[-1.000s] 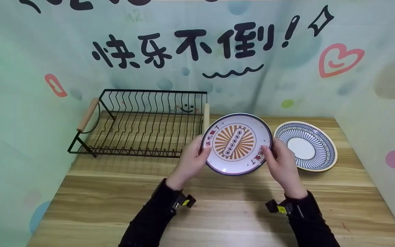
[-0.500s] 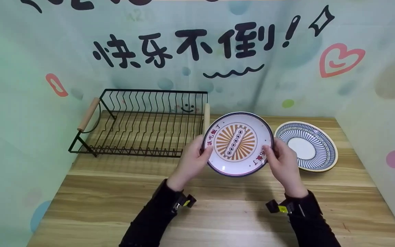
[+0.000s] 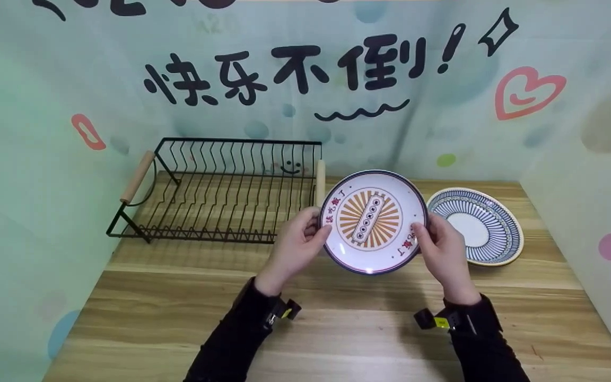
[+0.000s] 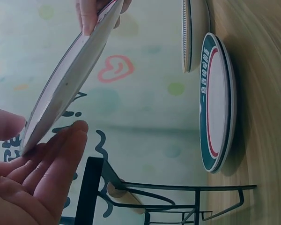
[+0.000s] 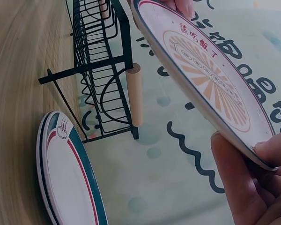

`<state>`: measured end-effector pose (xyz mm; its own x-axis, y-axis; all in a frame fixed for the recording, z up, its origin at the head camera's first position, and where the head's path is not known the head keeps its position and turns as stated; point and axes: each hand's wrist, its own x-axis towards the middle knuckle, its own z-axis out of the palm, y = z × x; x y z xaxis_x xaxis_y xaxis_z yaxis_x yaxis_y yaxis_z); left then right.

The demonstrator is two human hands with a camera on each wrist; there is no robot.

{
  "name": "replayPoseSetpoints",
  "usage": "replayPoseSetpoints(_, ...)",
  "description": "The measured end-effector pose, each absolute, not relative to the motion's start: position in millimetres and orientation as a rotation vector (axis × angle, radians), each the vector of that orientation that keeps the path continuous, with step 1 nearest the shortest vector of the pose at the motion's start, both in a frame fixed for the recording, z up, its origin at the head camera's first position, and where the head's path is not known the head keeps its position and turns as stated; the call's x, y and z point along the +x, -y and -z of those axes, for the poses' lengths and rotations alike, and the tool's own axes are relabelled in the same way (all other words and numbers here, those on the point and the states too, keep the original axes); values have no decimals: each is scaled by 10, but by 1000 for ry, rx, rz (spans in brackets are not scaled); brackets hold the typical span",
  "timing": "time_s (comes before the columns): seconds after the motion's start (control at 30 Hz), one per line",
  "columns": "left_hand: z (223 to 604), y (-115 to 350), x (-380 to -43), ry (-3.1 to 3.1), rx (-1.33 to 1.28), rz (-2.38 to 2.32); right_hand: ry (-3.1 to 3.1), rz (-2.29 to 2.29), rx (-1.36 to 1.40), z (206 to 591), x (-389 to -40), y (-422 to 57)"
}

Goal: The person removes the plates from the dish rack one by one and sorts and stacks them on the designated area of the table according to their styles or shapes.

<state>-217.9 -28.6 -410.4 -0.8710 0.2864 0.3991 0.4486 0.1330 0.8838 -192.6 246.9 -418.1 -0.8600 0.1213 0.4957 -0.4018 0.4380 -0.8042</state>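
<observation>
A white plate with a dark blue rim, red lettering and an orange sunburst is held up above the table, its face tilted toward me in the head view. My left hand pinches its left edge, thumb on the face and fingers behind. On the opposite edge, my right hand grips it in the same way. Both wrist views show the plate from the side, high over the tabletop. Below it lies a plate with a green and red rim, concealed behind the held plate in the head view.
At the back left stands a black wire dish rack with wooden handles, its slots bare. A blue-patterned dish sits on the wooden table at the right. A printed curtain encloses the back and sides.
Both hands have shifted the held plate slightly to the right and its upper edge has risen a little. The rack and the blue-patterned dish stay where they were.
</observation>
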Motion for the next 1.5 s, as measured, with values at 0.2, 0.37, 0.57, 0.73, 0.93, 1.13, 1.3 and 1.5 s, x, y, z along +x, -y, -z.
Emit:
replayPoseSetpoints(0.2, 4107, 318, -2188, 2270, -795, 1642, 2195, -1470, 203, 4198, -1956, -2497)
replayPoseSetpoints(0.37, 4113, 345, -2202, 2292, -827, 1508, 2179, -1524, 177, 4198, -1963, -2515)
replayPoseSetpoints(0.57, 4086, 398, -2192, 2388, -795, 1328, 2191, -1554, 112, 4179, -1968, -2530)
replayPoseSetpoints(0.73, 4061, 429, -2179, 2481, -728, 1217, 2214, -1561, 52, 4178, -1983, -2544)
replayPoseSetpoints(0.93, 4043, 435, -2184, 2539, -713, 1109, 2233, -1629, -30, 4207, -2030, -2579)
replayPoseSetpoints(1.13, 4046, 443, -2197, 2551, -689, 1036, 2281, -1629, -90, 4281, -2098, -2624)
replayPoseSetpoints(1.3, 4051, 462, -2216, 2508, -666, 938, 2328, -1640, -135, 4336, -2147, -2665)
replayPoseSetpoints(1.5, 4055, 495, -2240, 2535, -617, 879, 2372, -1676, -178, 4397, -2194, -2703)
